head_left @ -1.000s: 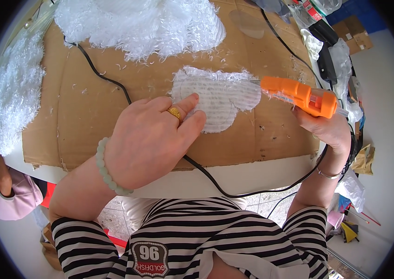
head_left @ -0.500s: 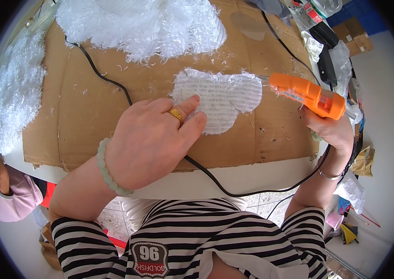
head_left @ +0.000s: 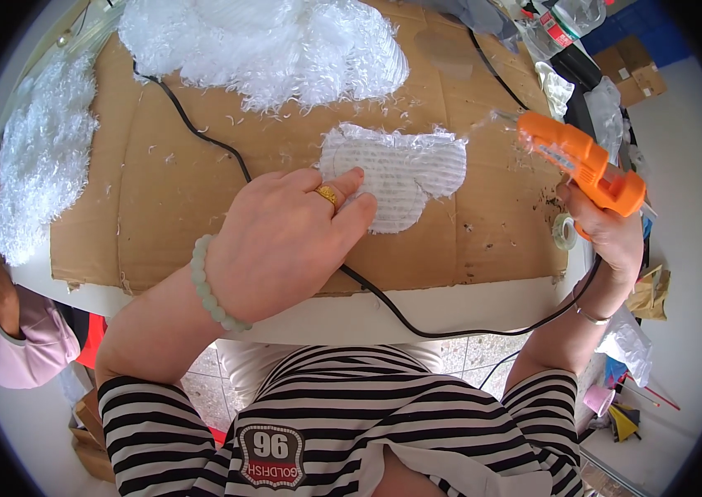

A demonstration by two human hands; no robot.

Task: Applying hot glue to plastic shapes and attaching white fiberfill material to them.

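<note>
So, white cloth piece (head_left: 409, 170) lay flat approx. mid-board, ribbed side up w/ a frayed top edge, on the brown cardboard (head_left: 492, 236), which covered most of the white table (head_left: 450, 311). L hand (head_left: 293, 236) was palm down at the cloth's L side: forefinger & thumb a bit apart, tips resting on the cloth rather than pinching it; couldn't tell re: the other fingers, mostly hidden. Gold ring (head_left: 327, 195) on one finger, pale bead bracelet (head_left: 208, 286) at that wrist.

R hand (head_left: 607, 232) was closed round the handle of an orange glue gun (head_left: 578, 157), held off to the R of the cloth; nozzle aimed L, near the cloth's upper R corner but apart from it, w/ a thin clear wisp about the tip. Thin bangle (head_left: 593, 318) on the R wrist. Small tape roll (head_left: 564, 232) sat just beside that hand, at the board's R edge.

Black cable (head_left: 417, 331) curved along the table's near edge betw. the two arms. Shaggy white pile (head_left: 268, 54) was at the far side, a 2nd fluffy bundle (head_left: 44, 157) far L. Beyond the table's L edge: another person's pink sleeve (head_left: 32, 344).
</note>
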